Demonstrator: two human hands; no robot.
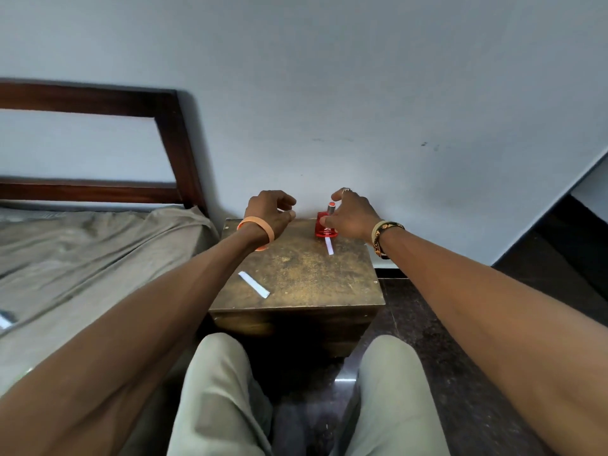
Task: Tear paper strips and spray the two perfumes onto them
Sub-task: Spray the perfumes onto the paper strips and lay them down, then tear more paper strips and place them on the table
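Centrally, a red perfume bottle (324,229) stands upright at the far edge of a worn wooden side table (296,278), close to the pale wall (362,93). The right hand (353,215) arches over it: the thumb lies against the bottle's left shoulder, while the curved fingers (339,194) sit above and behind the sprayer top, apart from it; whether any of them closes on the glass cannot be told. One paper strip (329,246) lies on the table with its far end at the bottle's base. A second paper strip (254,284) lies flat and alone nearer the front left corner. The left hand (269,213) hovers over the table's far left part, fingers curled towards the thumb; a pale glint shows between them, too small to identify. An orange wristband (263,227) circles the left wrist, a woven bracelet (381,236) the right. A bed (82,251) with a dark headboard (174,143) stands to the left.
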